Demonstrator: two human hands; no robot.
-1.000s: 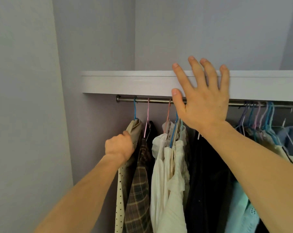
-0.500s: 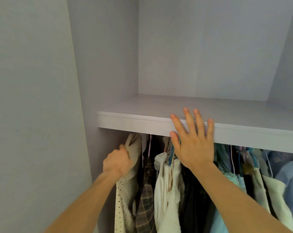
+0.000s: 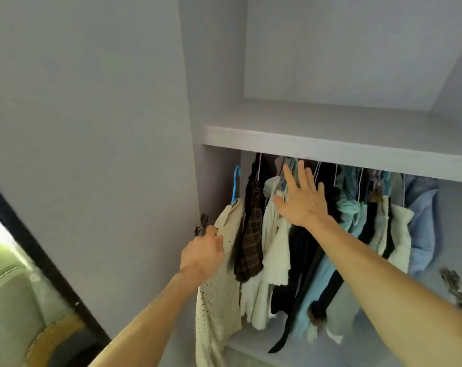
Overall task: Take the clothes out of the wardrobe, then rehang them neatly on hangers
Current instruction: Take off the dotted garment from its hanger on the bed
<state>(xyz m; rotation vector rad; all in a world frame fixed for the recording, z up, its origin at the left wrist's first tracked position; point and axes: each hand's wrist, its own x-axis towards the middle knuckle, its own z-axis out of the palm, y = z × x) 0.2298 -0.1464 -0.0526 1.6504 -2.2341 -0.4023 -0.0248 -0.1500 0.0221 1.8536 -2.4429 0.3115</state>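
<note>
Pale grey panels line the wardrobe (image 3: 219,75). Under its shelf (image 3: 330,152) hangs a packed row of clothes (image 3: 399,234). A cream perforated top (image 3: 219,300) on a blue hanger (image 3: 235,186) is furthest left, then a dark plaid piece (image 3: 252,234), white garments (image 3: 275,247), black ones (image 3: 298,260) and pale blue ones (image 3: 349,210).

The left hand (image 3: 202,254) grips the cream top's edge, fingers curled into the fabric. To its right, the right hand (image 3: 301,200) is raised with fingers straight and spread, just below the shelf lip. Whether it touches the hangers behind it, I cannot tell.

A metal hinge (image 3: 200,226) sits just above the left hand. A wicker basket (image 3: 52,337) shows low, well to the left.
</note>
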